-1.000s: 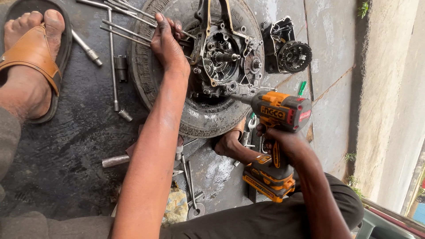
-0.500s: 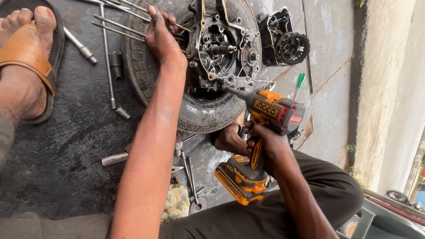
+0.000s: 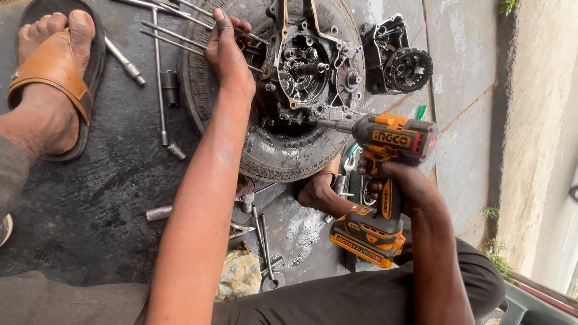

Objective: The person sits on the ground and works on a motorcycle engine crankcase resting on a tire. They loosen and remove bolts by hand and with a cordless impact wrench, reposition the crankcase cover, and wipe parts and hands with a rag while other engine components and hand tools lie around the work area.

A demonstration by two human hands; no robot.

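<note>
Bracing the engine [image 3: 304, 69] with your open left hand [image 3: 227, 51], your right hand [image 3: 400, 186] clenches the drill [image 3: 385, 180], keeping its bit square to the casing.

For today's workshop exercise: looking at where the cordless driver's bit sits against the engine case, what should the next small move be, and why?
Probably seat the socket squarely on the bolt before pulling the trigger. The right hand grips the orange cordless driver, whose bit reaches the lower edge of the engine case; whether it is fully seated cannot be told. The left hand braces the case, which lies on a tyre.
</note>
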